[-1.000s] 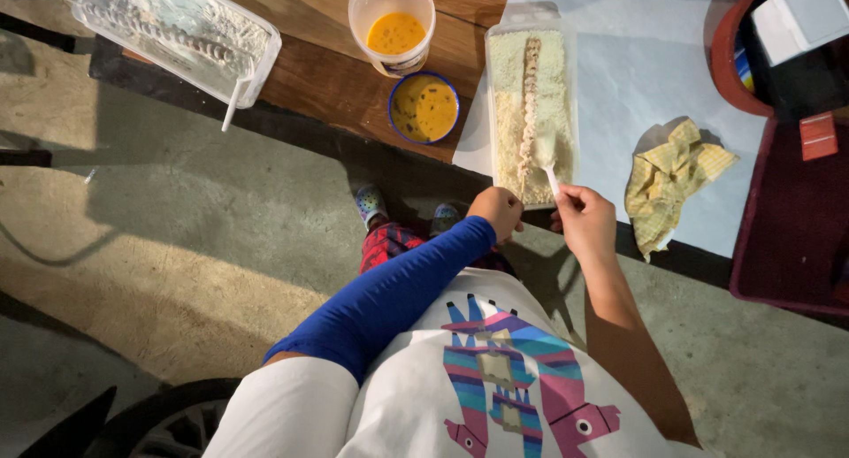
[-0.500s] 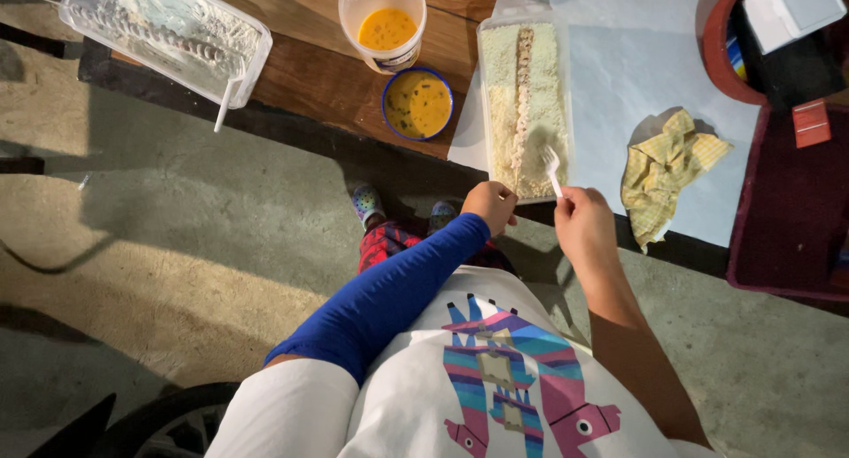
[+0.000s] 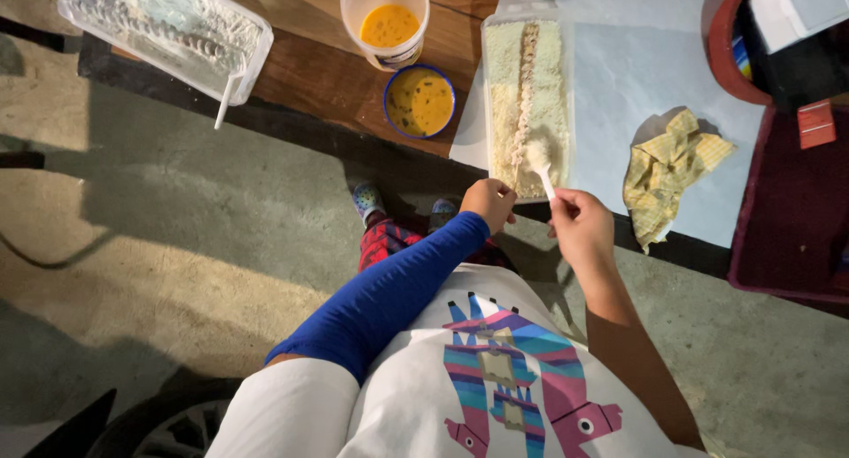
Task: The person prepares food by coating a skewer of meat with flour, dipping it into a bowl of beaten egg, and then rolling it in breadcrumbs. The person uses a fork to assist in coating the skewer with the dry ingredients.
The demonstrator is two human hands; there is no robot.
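Spoon [image 3: 539, 162], light and stiff, pinched by its handle in my right hand [image 3: 582, 231]; left hand [image 3: 488, 202] gripped the skewer [image 3: 523, 113] end just ahead in crumb tray [image 3: 559, 34].

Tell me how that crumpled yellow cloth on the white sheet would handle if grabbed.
The yellow cloth lies in loose folds, so it would likely go floppy and drape from the fingers. It looks thin, so probably light for its size. Being soft and flat on the white sheet, it seems unlikely to roll, tip or break.

A wooden bench [image 3: 301, 64] carries a white sheet [image 3: 637, 69]. On the sheet, ahead of the right hand [image 3: 579, 228], lie a crumb tray [image 3: 526, 95] and a yellow cloth [image 3: 668, 171]. Left of it stand a cup [image 3: 386, 22] and a bowl [image 3: 419, 101].
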